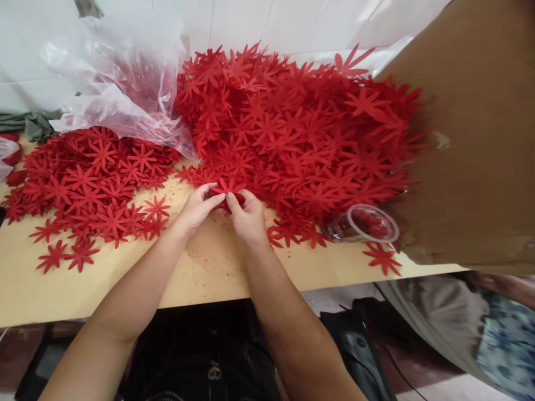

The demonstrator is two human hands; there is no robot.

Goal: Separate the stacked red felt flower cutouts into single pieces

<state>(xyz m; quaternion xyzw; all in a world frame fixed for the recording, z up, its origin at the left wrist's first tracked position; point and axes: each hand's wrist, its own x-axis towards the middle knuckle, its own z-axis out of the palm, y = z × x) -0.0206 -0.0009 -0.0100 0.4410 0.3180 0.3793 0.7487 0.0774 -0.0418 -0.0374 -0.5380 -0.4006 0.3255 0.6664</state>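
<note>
Between my two hands, just above the table's middle, is a red flower-shaped cutout (229, 187) with long narrow petals. My left hand (199, 205) pinches its left side between thumb and fingers. My right hand (248, 216) grips it from the right, thumb tip near its centre. Whether it is one layer or several cannot be made out. Right behind my hands rises a big heap of similar red flower cutouts (288, 128). A lower, flatter pile of red flowers (96, 172) spreads to the left of my left hand.
A clear plastic bag (125, 94) with red pieces sits behind the left pile. On the right a clear plastic cup (371, 224) lies tipped, near a large brown cardboard box (472, 145). Red crumbs dot the yellowish table (200, 278). Another person's patterned clothing (507, 340) shows at lower right.
</note>
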